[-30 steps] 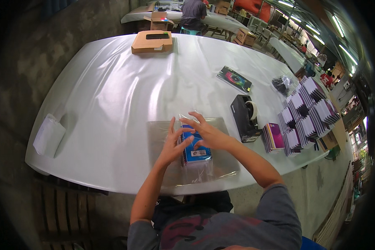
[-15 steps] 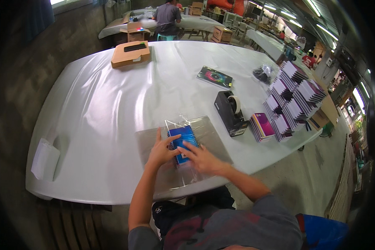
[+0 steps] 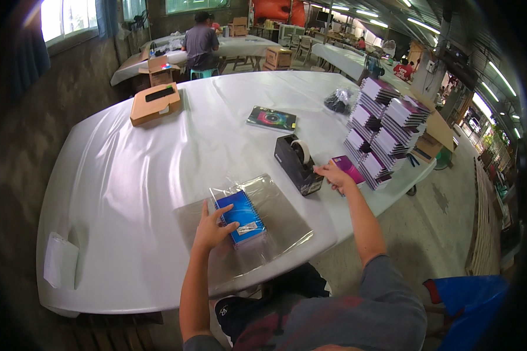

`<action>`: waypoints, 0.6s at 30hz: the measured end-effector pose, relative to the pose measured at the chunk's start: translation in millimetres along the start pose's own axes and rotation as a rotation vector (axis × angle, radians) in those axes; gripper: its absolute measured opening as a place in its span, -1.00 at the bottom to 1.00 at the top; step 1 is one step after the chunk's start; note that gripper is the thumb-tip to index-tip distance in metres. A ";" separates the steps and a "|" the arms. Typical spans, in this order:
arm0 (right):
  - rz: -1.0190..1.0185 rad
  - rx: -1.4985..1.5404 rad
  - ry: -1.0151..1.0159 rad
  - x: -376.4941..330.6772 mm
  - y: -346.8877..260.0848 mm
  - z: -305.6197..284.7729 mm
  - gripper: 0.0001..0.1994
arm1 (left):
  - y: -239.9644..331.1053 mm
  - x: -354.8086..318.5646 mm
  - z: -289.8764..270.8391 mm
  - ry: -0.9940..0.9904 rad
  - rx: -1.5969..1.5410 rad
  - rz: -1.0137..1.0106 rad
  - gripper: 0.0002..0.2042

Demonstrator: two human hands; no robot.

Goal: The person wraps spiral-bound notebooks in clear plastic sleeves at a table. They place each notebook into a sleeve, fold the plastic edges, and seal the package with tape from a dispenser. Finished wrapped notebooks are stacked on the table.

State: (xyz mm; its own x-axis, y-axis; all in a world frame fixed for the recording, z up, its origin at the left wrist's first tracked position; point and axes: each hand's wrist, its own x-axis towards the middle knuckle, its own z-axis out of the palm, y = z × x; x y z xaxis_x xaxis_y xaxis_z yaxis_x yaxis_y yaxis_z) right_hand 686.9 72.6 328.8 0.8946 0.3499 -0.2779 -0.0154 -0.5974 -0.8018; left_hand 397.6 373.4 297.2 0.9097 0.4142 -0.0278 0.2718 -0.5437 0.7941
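Observation:
A small blue spiral notebook (image 3: 239, 216) lies in a clear plastic sleeve (image 3: 262, 244) on a greyish flat sheet (image 3: 287, 219) near the table's front edge. My left hand (image 3: 212, 229) rests on its left side, fingers spread, pressing it flat. My right hand (image 3: 335, 176) is at the near end of a black tape dispenser (image 3: 295, 164). Its thumb and forefinger are pinched at that end; anything between them is too small to make out. Inside the dispenser sits a roll of tape (image 3: 301, 151). A stack of pink-purple notebooks (image 3: 346, 167) lies partly behind my right hand.
Tall stacks of spiral notebooks (image 3: 386, 128) stand at the right, with a dark bundle in plastic (image 3: 338, 101) behind. A black notebook with a colourful round print (image 3: 272, 118) lies mid-table. A flat cardboard box (image 3: 154, 104) holds a dark object. White papers (image 3: 61, 260) lie far left.
My right hand has left the blue notebook and reached right to the tape dispenser. My left hand stays on the notebook. The view has turned toward the right.

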 end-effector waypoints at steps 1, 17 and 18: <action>0.087 0.055 -0.049 6.0 1.7 4.0 -0.64 | -0.5 -0.4 0.4 -0.006 -0.029 -0.009 -0.42; 0.346 0.674 -0.150 -0.2 1.5 30.2 -0.81 | -12.2 -4.3 -1.4 -0.019 -0.042 0.043 -0.46; 0.342 0.687 -0.168 0.2 3.2 26.7 -0.82 | -12.1 -4.4 -0.7 -0.014 -0.029 0.045 -0.46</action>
State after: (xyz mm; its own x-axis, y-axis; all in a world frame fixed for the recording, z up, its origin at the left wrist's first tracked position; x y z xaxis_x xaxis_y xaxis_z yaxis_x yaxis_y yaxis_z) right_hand 675.1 90.0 312.1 0.7118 0.3636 -0.6009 -0.5996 -0.1311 -0.7895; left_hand 390.1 378.7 288.1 0.9252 0.3794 0.0000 0.2214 -0.5399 0.8121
